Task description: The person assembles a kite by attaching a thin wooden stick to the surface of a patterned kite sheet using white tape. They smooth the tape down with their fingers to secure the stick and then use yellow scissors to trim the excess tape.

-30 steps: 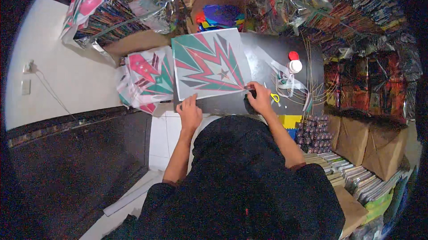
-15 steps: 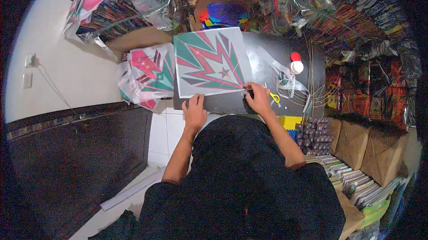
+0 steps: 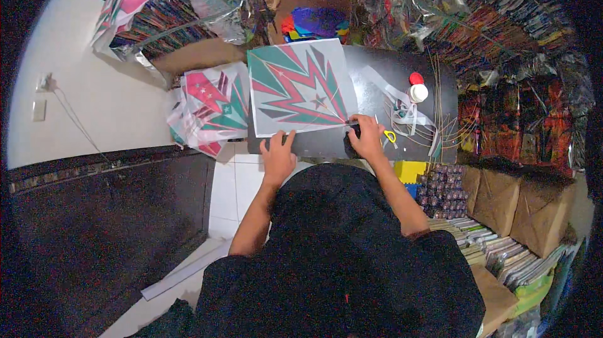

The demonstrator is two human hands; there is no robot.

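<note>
A thin white printed sheet (image 3: 301, 90) with red, green and dark spikes and a star lies on the dark table (image 3: 301, 146). My left hand (image 3: 278, 159) is open at its near edge, fingers apart, with the fingertips touching the border. At the sheet's near right corner is my right hand (image 3: 368, 137). Its index fingertip rests by the corner, and a dark gap shows between it and the thumb; anything tiny under those fingers is hidden. Yellow-handled scissors (image 3: 390, 137) lie just right of that hand. More printed sheets (image 3: 210, 109) are heaped to the left.
A white round container (image 3: 418, 93) and a red lid (image 3: 416, 79) stand at the table's right, near white strips (image 3: 389, 93) and thin sticks (image 3: 449, 126). Stacked dark cylinders (image 3: 441, 190) and brown paper packages (image 3: 543, 212) sit at right. Packed shelves (image 3: 502, 30) surround the table's far side.
The view has shifted slightly. My right hand has moved a little and stays at the sheet's corner; my left hand remains at the near edge. The sheet lies much as before.
</note>
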